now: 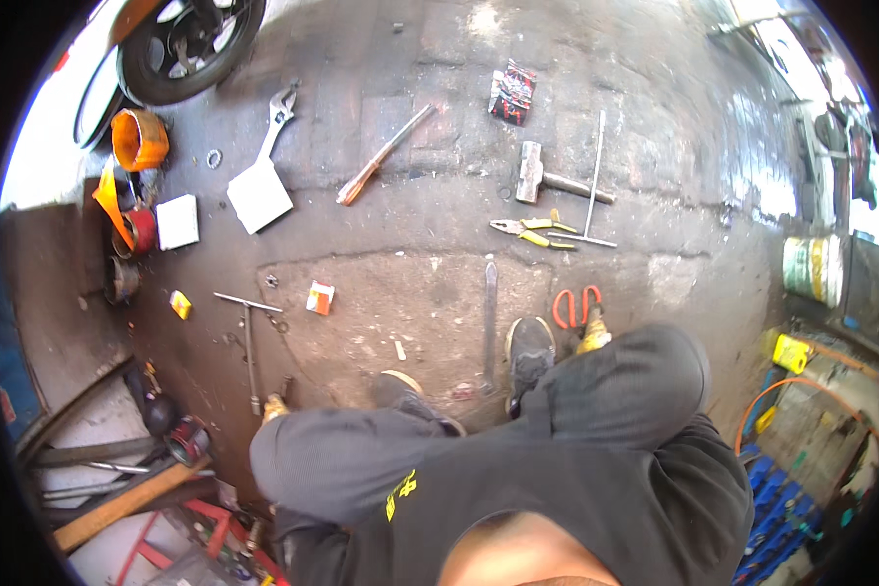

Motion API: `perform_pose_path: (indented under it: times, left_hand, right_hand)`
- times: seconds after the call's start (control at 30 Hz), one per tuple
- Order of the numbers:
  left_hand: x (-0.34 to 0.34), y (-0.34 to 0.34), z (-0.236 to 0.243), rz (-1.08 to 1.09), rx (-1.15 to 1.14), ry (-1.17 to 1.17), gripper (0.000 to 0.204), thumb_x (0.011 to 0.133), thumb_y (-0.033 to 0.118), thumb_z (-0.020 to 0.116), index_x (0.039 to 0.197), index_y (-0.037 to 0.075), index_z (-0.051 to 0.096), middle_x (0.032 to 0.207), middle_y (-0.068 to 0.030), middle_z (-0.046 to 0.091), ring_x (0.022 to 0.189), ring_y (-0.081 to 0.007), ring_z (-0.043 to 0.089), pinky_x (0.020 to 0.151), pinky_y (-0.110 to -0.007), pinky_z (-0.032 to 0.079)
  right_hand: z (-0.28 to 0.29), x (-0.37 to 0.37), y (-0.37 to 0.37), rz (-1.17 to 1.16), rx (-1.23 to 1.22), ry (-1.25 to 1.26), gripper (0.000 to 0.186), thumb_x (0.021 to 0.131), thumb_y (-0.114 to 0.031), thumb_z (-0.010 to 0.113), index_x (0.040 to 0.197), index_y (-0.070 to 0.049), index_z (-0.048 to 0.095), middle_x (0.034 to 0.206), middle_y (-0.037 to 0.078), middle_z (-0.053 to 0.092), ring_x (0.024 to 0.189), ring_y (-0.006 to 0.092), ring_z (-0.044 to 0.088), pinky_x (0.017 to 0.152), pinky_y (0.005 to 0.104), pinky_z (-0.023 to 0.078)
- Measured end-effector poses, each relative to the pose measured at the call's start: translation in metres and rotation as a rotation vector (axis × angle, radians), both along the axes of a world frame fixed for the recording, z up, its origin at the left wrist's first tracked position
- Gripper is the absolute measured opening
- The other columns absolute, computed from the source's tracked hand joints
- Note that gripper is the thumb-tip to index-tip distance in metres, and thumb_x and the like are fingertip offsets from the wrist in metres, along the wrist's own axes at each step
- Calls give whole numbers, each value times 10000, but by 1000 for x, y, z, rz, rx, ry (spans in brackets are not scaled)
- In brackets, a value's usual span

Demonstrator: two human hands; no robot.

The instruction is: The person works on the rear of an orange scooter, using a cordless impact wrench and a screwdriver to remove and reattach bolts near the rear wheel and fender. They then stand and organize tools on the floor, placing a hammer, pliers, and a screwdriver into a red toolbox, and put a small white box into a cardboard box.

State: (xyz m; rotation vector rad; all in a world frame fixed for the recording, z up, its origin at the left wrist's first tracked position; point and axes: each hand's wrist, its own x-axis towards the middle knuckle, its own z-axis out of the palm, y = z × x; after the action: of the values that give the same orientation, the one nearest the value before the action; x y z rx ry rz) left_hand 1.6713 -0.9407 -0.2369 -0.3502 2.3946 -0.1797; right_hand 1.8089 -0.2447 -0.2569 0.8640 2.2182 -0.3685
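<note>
Beyond my right knee, my right hand, in a yellowish covering, closes around the blade end of scissors whose orange handles point away from me. Most of its fingers are hidden by the knee. My left hand shows only in part past my left knee, low beside a T-handle wrench on the floor; its fingers cannot be made out. Between my shoes lies a long flat dark metal bar. Farther off are yellow-handled pliers, a hammer and a thin T-bar.
An adjustable wrench reaches under a white box; a screwdriver lies to its right. A small orange-white box is nearer. Wheel stands far left, an orange container below it. Bucket and blue crate are right.
</note>
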Motion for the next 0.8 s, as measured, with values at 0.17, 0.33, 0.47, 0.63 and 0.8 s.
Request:
perform_pose_path:
  times: [0.17,0.33,0.47,0.63,0.8]
  left_hand:
    - [-13,-7,2,165,219,7,596,852,275,806,1342,43,557,1160,-199,688,1075,-359,716,889,-469,596]
    - [-81,98,-25,621,933,197,388,920,164,759,1255,41,606,971,-112,677,860,-220,706,695,-387,596]
    - [-135,186,-6,476,1062,-82,317,947,112,736,1220,36,596,965,-53,675,763,-154,686,633,-290,547]
    - [-114,214,41,530,1147,-326,302,955,133,745,1214,46,615,975,-49,701,785,-157,706,688,-302,549]
    - [-91,212,31,756,1315,-252,306,980,174,733,1221,41,598,1040,-76,730,796,-147,700,655,-281,525]
  right_hand:
    - [41,-29,35,121,-85,282,786,891,-157,655,1591,29,350,1409,293,608,1292,451,608,1088,509,501]
    - [27,-135,47,435,-99,559,803,888,-167,653,1601,30,341,1409,285,602,1292,447,603,1087,506,499]
    - [22,-203,28,672,140,141,711,902,-153,618,1568,27,445,1595,217,476,1406,385,509,1143,483,434]
    - [39,-233,14,778,170,122,802,915,-260,736,1636,-127,410,1603,196,460,1459,381,457,1155,513,415]
    - [34,-248,17,1085,215,206,416,1014,-309,624,1380,-118,679,1614,191,484,1540,389,389,1191,498,383]
